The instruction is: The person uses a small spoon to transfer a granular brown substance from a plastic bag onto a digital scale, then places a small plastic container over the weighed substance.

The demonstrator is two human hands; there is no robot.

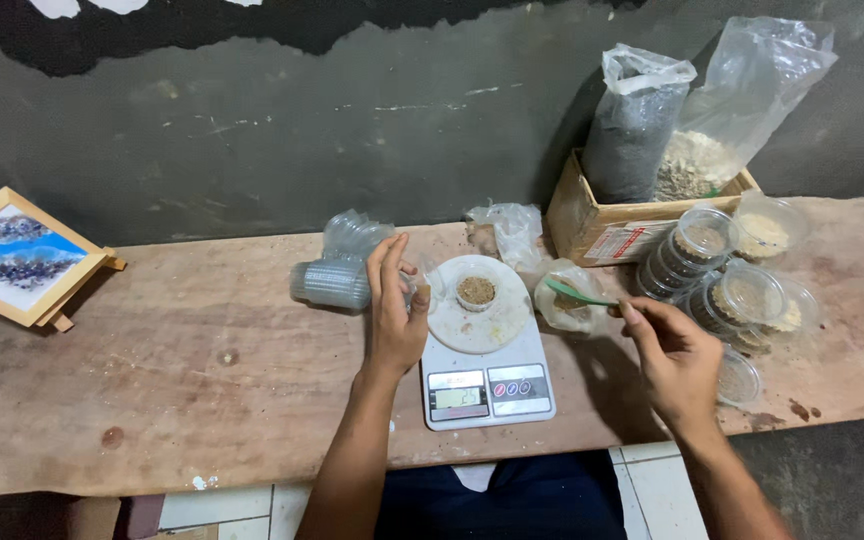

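two bare hands over a worn wooden table (152, 400). left hand (395, 310) is raised just left of a white kitchen scale (487, 385), fingers up and loosely curled, thumb and forefinger pinching smth small at approx the scale's edge, can't tell what. right hand (674, 362) pinches the handle of a green spoon (577, 293), its bowl pointing left into a small open plastic bag (567, 300) w/ brownish stuff inside, lying just right of the scale. on the scale's round plate sits a small clear cup (475, 292) filled w/ brown granules. stack of empty clear cups (337, 275) lies on its side left of the left hand. filled lidded cups (727, 285) pile up at right, near a cardboard box (577, 215) holding two big plastic bags. framed blue picture (17, 255) at far left, well apart
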